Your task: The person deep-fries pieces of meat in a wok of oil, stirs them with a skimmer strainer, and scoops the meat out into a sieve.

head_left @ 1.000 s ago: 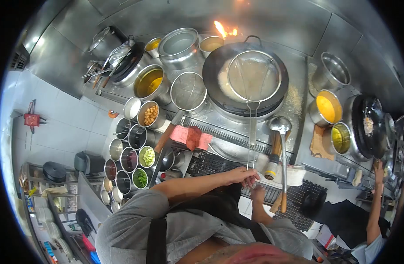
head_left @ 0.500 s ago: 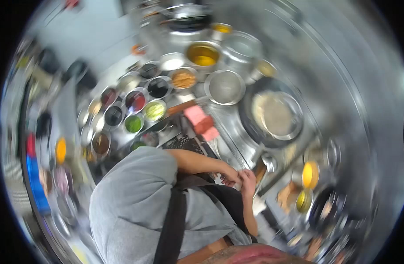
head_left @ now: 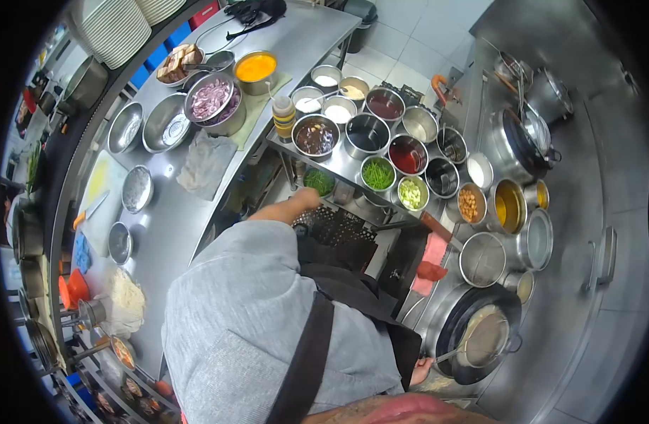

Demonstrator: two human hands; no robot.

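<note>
My left hand (head_left: pixel 308 199) reaches out at the end of a bent arm, against a container of chopped green herbs (head_left: pixel 319 181) under the edge of the steel stand. Its fingers are hidden, so I cannot see whether it holds anything. My right hand (head_left: pixel 421 370) is low by the stove, its fingers closed around the handle end of a round mesh strainer (head_left: pixel 483 339). The strainer lies over a dark wok (head_left: pixel 448 332), and pale contents show around its mesh. My apron (head_left: pixel 356 293) hides part of the space between the hands.
Several steel containers of sauces, powders and chopped greens (head_left: pixel 378 173) crowd the stand. Oil (head_left: pixel 510 205) and another strainer (head_left: pixel 482 259) sit by the stove. A pink cloth (head_left: pixel 429 265) hangs near a cleaver-like wooden handle (head_left: pixel 435 225). The left counter (head_left: pixel 165 233) bears bowls, onions and a knife.
My hands were together in front of me; now they are apart. The left has stretched toward the herb container, the right has moved to the strainer's handle. The view has turned left.
</note>
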